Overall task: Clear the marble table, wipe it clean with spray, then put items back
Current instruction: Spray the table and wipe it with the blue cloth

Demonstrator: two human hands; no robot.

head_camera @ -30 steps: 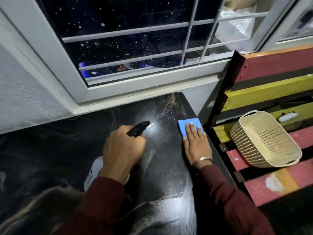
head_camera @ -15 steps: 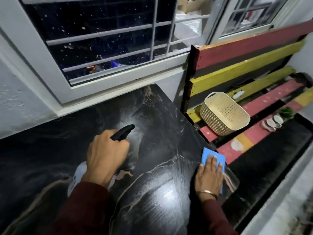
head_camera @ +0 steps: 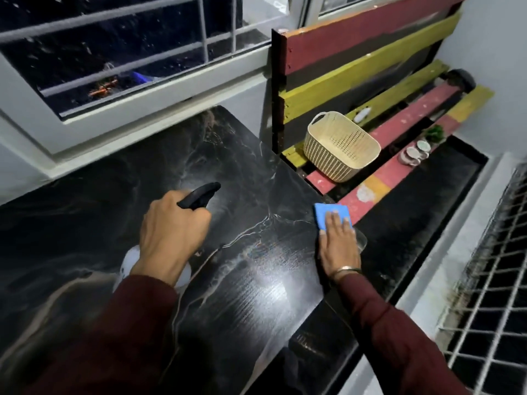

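The black marble table (head_camera: 242,295) with pale veins fills the middle of the view, its surface wet and glossy. My left hand (head_camera: 171,232) grips a spray bottle (head_camera: 201,195) with a black nozzle pointing away and a white body mostly hidden under my wrist. A faint mist patch shows just beyond the nozzle. At the table's right edge my right hand (head_camera: 338,246) presses flat, fingers straight, on a blue cloth (head_camera: 328,213).
A cream perforated basket (head_camera: 340,149) sits on a red and yellow slatted bench (head_camera: 399,124) right of the table. Small cups (head_camera: 413,155) and a green plant stand further along it. A barred window runs behind; a metal grille lies lower right.
My right hand slid the blue cloth from the table's far right part toward me along the right edge. The left hand kept hold of the spray bottle. The camera swung right.
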